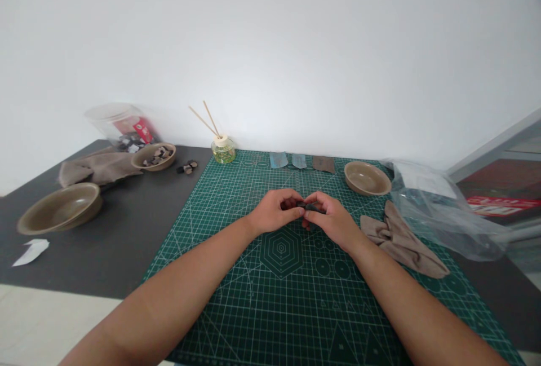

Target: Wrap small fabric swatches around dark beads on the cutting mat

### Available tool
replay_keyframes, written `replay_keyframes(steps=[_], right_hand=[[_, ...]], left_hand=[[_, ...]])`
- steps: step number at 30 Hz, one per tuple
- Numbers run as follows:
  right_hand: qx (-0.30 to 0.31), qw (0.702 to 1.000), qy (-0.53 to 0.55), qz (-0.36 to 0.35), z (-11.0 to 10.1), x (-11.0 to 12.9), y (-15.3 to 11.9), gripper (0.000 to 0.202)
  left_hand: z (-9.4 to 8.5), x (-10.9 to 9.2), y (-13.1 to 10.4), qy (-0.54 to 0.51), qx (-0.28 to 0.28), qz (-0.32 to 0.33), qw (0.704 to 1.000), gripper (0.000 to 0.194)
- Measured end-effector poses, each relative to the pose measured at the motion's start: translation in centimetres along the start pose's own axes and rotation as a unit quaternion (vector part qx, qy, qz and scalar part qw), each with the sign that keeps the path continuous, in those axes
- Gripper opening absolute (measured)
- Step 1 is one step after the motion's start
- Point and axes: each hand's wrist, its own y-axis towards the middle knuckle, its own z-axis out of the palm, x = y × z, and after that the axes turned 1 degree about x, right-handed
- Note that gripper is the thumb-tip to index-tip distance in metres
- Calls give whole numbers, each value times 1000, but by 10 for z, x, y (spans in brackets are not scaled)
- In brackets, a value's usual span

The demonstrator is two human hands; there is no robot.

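Observation:
My left hand (278,209) and my right hand (329,215) meet over the middle of the green cutting mat (236,253). Pinched between the fingertips of both is a small dark piece (311,207); fingers cover most of it, so its exact shape is hidden. Beyond the hands, two bluish square sheets (278,159) and a brown square sheet (323,164), perhaps sandpaper, lie along the mat's back edge. Right of my right hand rests a crumpled brown cloth (406,242), with a brown bowl (367,178) behind it.
At left stand a large brown bowl (59,208), a smaller bowl (139,158) of dark and tan pieces, loose pieces (187,167), another cloth (99,167) and a clear tub (114,120). A reed diffuser (223,149) is by the wall. Clear plastic bag (443,208) lies at right.

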Motion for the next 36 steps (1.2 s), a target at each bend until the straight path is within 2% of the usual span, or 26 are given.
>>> replay_keyframes(steps=[36], right_hand=[[-4,1000,-15,0,1,2,-1,15]], left_hand=[[0,0,0,-2,6,-5,1000,23]])
